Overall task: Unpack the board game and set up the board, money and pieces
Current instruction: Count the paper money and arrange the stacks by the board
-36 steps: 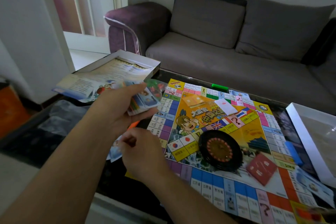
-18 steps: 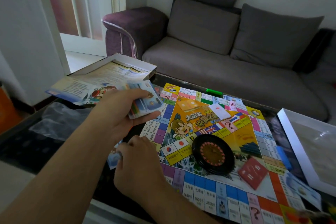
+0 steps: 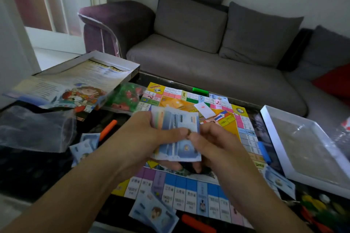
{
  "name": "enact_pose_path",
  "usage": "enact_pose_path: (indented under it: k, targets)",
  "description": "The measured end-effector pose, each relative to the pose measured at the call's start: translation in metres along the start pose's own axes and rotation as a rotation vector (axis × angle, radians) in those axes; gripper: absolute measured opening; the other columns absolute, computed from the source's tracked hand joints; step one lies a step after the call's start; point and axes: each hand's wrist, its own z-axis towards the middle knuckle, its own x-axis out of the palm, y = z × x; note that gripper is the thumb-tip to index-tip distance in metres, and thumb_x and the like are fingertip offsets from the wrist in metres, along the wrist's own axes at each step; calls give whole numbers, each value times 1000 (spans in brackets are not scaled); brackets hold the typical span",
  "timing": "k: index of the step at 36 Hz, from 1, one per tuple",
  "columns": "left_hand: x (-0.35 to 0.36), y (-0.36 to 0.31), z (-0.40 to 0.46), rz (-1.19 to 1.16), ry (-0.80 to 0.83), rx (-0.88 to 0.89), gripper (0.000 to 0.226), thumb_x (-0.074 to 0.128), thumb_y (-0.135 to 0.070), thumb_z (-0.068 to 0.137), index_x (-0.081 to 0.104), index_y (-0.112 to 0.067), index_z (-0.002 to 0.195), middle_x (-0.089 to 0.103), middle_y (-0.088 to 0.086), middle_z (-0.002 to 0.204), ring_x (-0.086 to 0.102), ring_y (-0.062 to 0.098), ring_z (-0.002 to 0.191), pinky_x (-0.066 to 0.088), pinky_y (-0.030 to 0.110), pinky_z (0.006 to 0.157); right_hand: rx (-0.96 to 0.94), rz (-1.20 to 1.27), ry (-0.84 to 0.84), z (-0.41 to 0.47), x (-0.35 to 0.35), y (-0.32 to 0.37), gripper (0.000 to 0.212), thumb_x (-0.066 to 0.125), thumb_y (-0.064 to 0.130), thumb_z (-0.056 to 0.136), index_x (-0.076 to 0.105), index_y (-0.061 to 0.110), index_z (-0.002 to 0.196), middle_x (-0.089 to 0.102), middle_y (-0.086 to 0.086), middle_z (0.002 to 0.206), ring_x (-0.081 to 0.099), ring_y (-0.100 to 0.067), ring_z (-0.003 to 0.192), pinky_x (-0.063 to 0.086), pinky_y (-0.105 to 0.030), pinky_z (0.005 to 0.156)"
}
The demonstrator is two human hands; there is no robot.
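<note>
Colourful printed cardboard game board (image 3: 189, 191) is looking glossy, pale blue paper banknotes (image 3: 178, 125) matt, grey sofa (image 3: 208, 58) showing soft cloth.

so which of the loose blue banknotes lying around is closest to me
The blue note overlapping the board's near edge, bottom centre. The notes left of the board and by the white tray lie farther away.

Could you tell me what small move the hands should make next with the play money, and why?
Probably peel the top note off the stack of play money with the right hand and lay it beside the board. Both hands, the left hand included, grip the stack above the board, and loose notes lie scattered around it.
</note>
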Motion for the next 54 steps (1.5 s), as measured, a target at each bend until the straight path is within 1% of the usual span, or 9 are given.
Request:
enact_pose_path:
  k: [2, 5, 10, 17, 22, 27, 41, 48, 54]
  targets:
    - [14, 6, 0, 2, 53, -22, 24, 76, -15, 88, 77, -8, 111, 80, 15, 100, 79, 35, 87, 62, 36, 55, -10, -65, -22, -8, -7, -2, 11, 69, 25, 99, 74, 28, 109, 77, 2, 95, 72, -15, 76, 57, -26, 64]
    - [26, 11, -2, -14, 105, -53, 25, 73, -21, 91, 78, -9, 111, 79, 16, 104, 78, 35, 92, 65, 41, 61, 0, -89, -108, -13, -15, -9, 10, 71, 20, 98, 74, 27, 104, 78, 6, 93, 75, -10, 83, 59, -26, 65]
    - [37, 20, -5, -90, 137, -110, 26, 61, -11, 99, 70, -4, 122, 78, 18, 111, 77, 37, 99, 65, 51, 73, 53, -52, -151, -20, -28, -27, 11, 72, 21, 97, 77, 31, 98, 79, 6, 96, 75, -13, 88, 60, -43, 79]
    - [46, 35, -4, 16, 42, -25, 21, 70, -5, 91, 79, -12, 109, 80, 15, 103, 78, 38, 88, 65, 49, 60, -1, 37, -84, -28, -32, -33, 24, 68, 20, 100, 77, 40, 109, 79, 16, 104, 76, -6, 96, 62, -38, 89]
    - [55, 39, -1, 64, -27, 2, 16, 77, -14, 83, 83, -19, 97, 80, 14, 97, 79, 36, 84, 65, 50, 59, -16, 46, -111, -28, -36, -35, 26, 68, 18, 100, 80, 39, 108, 80, 12, 101, 76, -10, 94, 64, -44, 88]
    - [59, 37, -1, -90, -28, -48, 18, 67, -7, 91, 79, -6, 104, 78, 20, 104, 77, 42, 92, 64, 58, 66, -27, 41, -192, -27, -42, -39, 22, 70, 21, 99, 82, 39, 102, 80, 7, 98, 76, -12, 90, 62, -44, 86]
    - [56, 41, -2, 14, -103, -82, 10, 81, -9, 78, 81, -13, 87, 80, 18, 93, 78, 39, 76, 64, 45, 54, 6, 16, -215, -26, -42, -43, 17, 69, 27, 100, 81, 39, 102, 79, 0, 95, 76, -23, 91, 62, -57, 87]
    - [49, 40, -2, -2, -145, -85, 21, 83, -9, 72, 79, -5, 92, 79, 20, 92, 78, 39, 77, 64, 44, 54, 37, 35, -187, -25, -48, -44, 20, 67, 20, 101, 82, 32, 108, 81, 2, 100, 77, -23, 95, 59, -57, 94]
    - [54, 43, -2, -4, -139, -105, 28, 84, -11, 75, 78, -6, 102, 80, 18, 95, 78, 36, 78, 64, 45, 55, 39, 18, -152, -25, -40, -48, 22, 68, 23, 101, 81, 40, 104, 81, 4, 102, 76, -20, 97, 58, -56, 95]
